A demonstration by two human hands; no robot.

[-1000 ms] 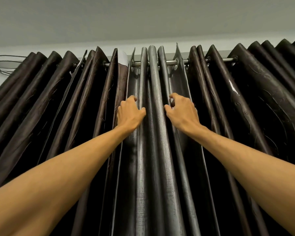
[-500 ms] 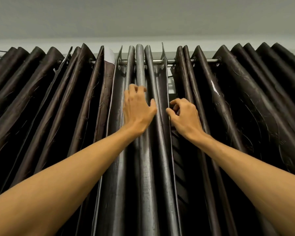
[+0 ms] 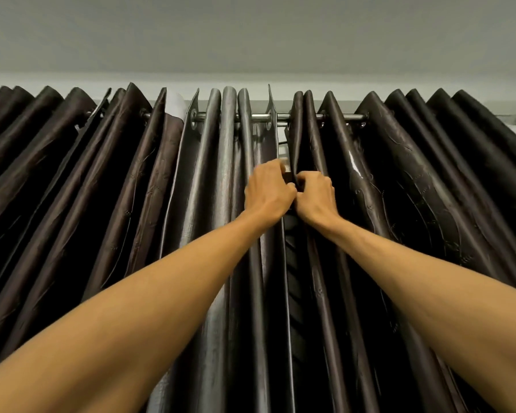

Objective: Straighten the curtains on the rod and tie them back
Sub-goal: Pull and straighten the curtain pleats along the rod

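Brown curtain (image 3: 72,162) bunched at left, grey curtain (image 3: 221,174) hanging mid-rod (image 3: 261,116), left hand (image 3: 267,190) curled round its free edge, narrow gap on the rod, right hand (image 3: 315,195) clamped on dark curtain (image 3: 399,180) edge, hands now touching, apart half a second ago, left hand then flat.

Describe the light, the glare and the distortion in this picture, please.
Head view: soft, even light; one white glare streak on the dark curtain up and right of the right hand; wide-angle distortion fans the folds outward, stretches the forearms; left hand in focus.

A metal rod (image 3: 259,116) carries the dark curtains (image 3: 131,189); they hang in pleats.
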